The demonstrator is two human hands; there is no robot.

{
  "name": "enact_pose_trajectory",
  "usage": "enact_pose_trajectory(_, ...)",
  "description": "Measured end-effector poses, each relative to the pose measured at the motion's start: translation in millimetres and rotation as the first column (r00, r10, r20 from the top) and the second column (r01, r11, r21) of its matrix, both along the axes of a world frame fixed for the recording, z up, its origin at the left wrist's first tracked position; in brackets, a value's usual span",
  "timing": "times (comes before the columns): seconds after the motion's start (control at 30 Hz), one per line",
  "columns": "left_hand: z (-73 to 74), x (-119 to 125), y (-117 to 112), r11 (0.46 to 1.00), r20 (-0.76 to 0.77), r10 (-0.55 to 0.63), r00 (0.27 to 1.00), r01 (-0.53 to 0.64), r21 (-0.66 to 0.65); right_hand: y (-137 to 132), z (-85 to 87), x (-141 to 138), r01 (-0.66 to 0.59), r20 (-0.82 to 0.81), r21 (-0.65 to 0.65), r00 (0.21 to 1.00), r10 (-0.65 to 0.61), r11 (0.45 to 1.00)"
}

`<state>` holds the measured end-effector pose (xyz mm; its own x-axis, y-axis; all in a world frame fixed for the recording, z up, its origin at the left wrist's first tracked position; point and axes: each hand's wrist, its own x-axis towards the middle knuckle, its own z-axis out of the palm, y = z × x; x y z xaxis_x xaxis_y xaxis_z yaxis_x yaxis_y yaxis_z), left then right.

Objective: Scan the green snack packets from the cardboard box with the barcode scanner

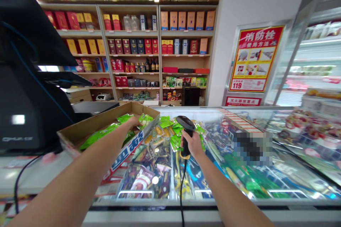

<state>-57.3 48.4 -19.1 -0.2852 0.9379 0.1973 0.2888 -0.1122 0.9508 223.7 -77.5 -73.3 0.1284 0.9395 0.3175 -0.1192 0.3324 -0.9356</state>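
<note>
My right hand [192, 144] is closed round the handle of a black barcode scanner [185, 123], held upright above the glass lid of a chest freezer [239, 198]; its black cable [182, 191] hangs down toward me. My left hand [133, 121] reaches into an open cardboard box [80, 131] lying on the freezer's left end. Its fingers rest among green snack packets [121, 118] inside the box; whether they grip one is hidden.
A black till screen and stand [26, 88] rises at the left on a white counter [29, 177]. Frozen goods show under the freezer glass. Shelves of boxed bottles [160, 49] line the back wall. A red fire notice [254, 58] and a chilled cabinet [317, 53] stand at the right.
</note>
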Motion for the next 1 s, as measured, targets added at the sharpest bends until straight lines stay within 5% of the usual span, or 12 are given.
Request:
enact_pose_trajectory(0.17, 36.8, -18, 3, 0.963, -0.116, 0.096, 0.989, -0.121, -0.240, -5, 3.6, 0, -0.009, 0.003, 0.028, 1.000, 0.009, 1.000)
enact_pose_trajectory(0.3, 74.3, -55, -14, 0.896, -0.180, -0.049, 0.982, -0.037, -0.443, -4, 1.8, -1, -0.005, 0.020, 0.028, 1.000, 0.004, 1.000)
enact_pose_trajectory(0.43, 91.6, -88, -37, 0.864, -0.304, -0.114, 0.946, -0.057, -0.500, -2, 0.2, -1, -0.009, 0.030, 0.028, 1.000, 0.008, 1.000)
enact_pose_trajectory(0.5, 96.6, -91, -49, 0.854, -0.497, -0.229, 0.837, -0.072, -0.516, -2, 0.1, -1, -0.013, 0.025, 0.029, 1.000, 0.013, 0.999)
enact_pose_trajectory(0.6, 106.9, -78, -67, 0.804, -0.715, -0.464, 0.522, -0.091, -0.588, -2, 0.4, -1, -0.015, 0.018, 0.027, 1.000, 0.014, 1.000)
enact_pose_trajectory(0.67, 115.3, -63, -78, 0.839, -0.805, -0.484, 0.343, -0.082, -0.538, -3, 0.5, -1, -0.013, 0.014, 0.022, 1.000, 0.013, 1.000)
enact_pose_trajectory(0.73, 121.7, -47, -86, 0.923, -0.893, -0.371, 0.257, -0.003, -0.384, -3, 0.8, -1, -0.014, 0.014, 0.017, 1.000, 0.014, 1.000)
enact_pose_trajectory(0.8, 122.3, -34, -91, 0.974, -0.923, -0.226, 0.310, 0.075, -0.213, -3, 1.3, -1, -0.014, 0.016, 0.017, 1.000, 0.013, 1.000)
enact_pose_trajectory(0.87, 115.0, -22, -94, 0.987, -0.840, -0.150, 0.522, 0.133, -0.093, -4, 1.9, 0, -0.013, 0.020, 0.016, 1.000, 0.013, 1.000)
enact_pose_trajectory(0.93, 100.0, -9, -96, 0.974, -0.569, -0.202, 0.797, 0.222, -0.035, -4, 2.3, 0, -0.015, 0.021, 0.016, 1.000, 0.015, 1.000)
enact_pose_trajectory(1.0, 79.5, 8, -98, 0.937, -0.123, -0.343, 0.931, 0.348, 0.020, -4, 2.0, -1, -0.019, 0.015, 0.018, 1.000, 0.019, 1.000)
